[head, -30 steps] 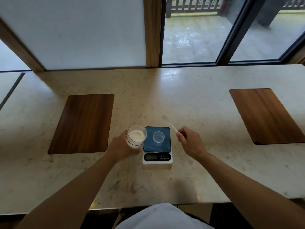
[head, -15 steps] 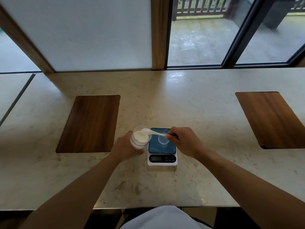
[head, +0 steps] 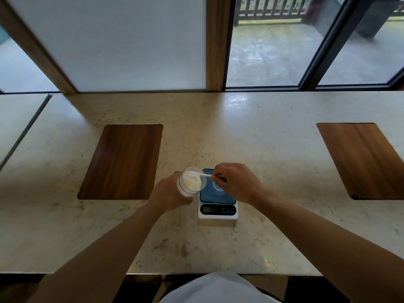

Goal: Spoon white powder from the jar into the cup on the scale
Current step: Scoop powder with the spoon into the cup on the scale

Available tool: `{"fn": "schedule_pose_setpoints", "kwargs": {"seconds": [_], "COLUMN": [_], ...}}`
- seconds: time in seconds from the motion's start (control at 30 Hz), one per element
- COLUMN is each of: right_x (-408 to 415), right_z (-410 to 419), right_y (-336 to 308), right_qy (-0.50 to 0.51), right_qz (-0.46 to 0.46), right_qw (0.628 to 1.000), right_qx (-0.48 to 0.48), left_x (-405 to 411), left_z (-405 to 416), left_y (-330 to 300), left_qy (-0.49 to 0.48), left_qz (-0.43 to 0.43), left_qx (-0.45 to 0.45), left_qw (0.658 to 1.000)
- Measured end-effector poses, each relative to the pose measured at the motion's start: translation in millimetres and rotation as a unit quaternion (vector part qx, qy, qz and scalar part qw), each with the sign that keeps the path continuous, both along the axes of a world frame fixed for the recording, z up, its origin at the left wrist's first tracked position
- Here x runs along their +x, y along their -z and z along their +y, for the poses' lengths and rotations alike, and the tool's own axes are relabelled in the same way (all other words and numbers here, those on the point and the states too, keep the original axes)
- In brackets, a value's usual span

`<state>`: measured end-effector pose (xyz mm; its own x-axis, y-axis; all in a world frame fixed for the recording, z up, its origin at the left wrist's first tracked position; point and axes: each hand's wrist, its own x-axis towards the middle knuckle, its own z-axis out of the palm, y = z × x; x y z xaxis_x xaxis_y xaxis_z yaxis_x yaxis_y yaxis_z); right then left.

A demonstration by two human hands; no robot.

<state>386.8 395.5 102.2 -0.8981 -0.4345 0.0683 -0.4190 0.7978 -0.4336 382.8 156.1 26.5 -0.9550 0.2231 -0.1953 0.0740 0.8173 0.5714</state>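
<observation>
My left hand [head: 169,194] grips a clear jar [head: 191,182] of white powder, tilted toward the right beside the scale. My right hand [head: 237,182] pinches the handle of a white plastic spoon [head: 202,175], whose bowl reaches into the jar's mouth over the powder. A small white scale [head: 218,203] with a blue top and dark display sits on the counter just right of the jar. On it stands a small clear cup [head: 216,186], partly hidden by my right hand's fingers.
The pale stone counter [head: 262,149] holds two inset wooden panels, one at the left [head: 122,160] and one at the far right [head: 363,160]. Windows and a wooden post rise behind the counter. The counter's front edge lies near my body.
My right hand swung the spoon left from beside the scale into the jar's mouth. The jar in my left hand has tilted a little more toward the spoon.
</observation>
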Motion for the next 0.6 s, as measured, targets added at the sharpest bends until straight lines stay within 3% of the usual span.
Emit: {"fn": "schedule_pose_setpoints", "kwargs": {"seconds": [0.6], "right_x": [-3.3], "right_z": [-7.5], "right_y": [9.8], "right_qy": [0.022], "right_qz": [-0.064], "right_qw": [0.998], "right_qx": [0.001], "left_x": [-1.5], "left_z": [1.1], "left_y": [0.3], "left_qy": [0.010], "left_qz": [0.031], "left_qx": [-0.006], "left_qw": [0.999]}}
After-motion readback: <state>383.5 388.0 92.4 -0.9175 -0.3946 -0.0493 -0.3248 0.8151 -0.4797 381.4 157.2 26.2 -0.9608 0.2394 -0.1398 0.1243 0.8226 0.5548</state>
